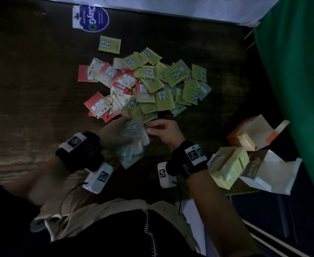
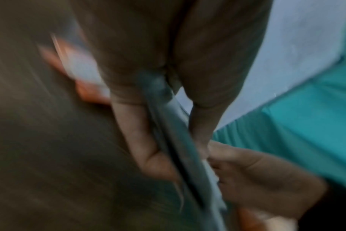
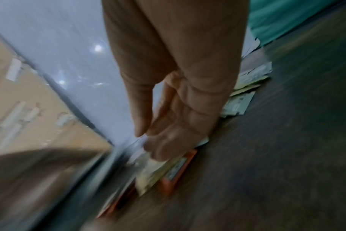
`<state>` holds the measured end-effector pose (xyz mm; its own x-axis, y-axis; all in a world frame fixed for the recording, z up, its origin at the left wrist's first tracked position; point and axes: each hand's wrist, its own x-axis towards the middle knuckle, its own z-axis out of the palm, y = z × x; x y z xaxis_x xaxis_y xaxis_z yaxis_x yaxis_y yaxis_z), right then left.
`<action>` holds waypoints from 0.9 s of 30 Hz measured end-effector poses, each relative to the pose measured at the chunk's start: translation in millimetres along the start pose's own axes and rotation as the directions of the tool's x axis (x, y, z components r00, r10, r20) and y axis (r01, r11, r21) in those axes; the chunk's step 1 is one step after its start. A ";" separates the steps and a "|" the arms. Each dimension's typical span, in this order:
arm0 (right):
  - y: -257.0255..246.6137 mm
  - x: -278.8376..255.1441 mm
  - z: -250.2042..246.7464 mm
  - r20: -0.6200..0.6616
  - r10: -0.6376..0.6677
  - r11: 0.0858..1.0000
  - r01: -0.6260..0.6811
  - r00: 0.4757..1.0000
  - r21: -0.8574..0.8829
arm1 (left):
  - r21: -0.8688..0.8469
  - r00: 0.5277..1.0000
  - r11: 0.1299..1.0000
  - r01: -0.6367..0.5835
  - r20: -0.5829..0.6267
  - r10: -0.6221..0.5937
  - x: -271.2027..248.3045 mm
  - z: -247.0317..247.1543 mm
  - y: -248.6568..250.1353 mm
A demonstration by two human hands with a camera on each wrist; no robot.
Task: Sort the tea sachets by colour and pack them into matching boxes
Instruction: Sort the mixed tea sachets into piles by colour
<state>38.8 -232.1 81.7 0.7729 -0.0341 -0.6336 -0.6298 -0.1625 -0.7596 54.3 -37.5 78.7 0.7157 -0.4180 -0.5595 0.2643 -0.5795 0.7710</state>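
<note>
A fanned stack of grey sachets (image 1: 134, 140) was gripped in the left hand (image 1: 113, 135), thumb and fingers curled round it, probably to gather one colour together. The right hand (image 1: 163, 132) pinched the stack's edge. Thin, flat, square green sachets (image 1: 164, 98) and red sachets (image 1: 97, 104) lay heaped on the dark wood-grain surface (image 1: 32, 89). Open cardboard boxes (image 1: 228, 166) stood at the right.
</note>
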 end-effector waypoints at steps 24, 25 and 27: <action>-27.0 108.6 28.0 -0.013 -0.323 0.419 0.131 0.946 -0.898 | 0.678 0.933 0.653 0.337 -0.335 -0.133 89.8 -43.0 13.2; -30.9 112.9 25.2 -0.006 -0.347 0.386 0.137 0.938 -0.912 | 0.682 0.925 0.634 0.364 -0.347 -0.158 92.8 -41.3 17.9; -36.6 118.9 20.8 0.000 -0.404 0.344 0.152 0.915 -0.927 | 0.690 0.910 0.601 0.403 -0.374 -0.181 100.5 -40.0 20.8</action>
<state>152.1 -209.7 31.2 0.9614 0.0347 -0.2728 -0.0275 -0.9749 -0.2211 157.6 -63.6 50.7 0.8449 -0.0135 -0.5347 0.0018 -0.9996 0.0280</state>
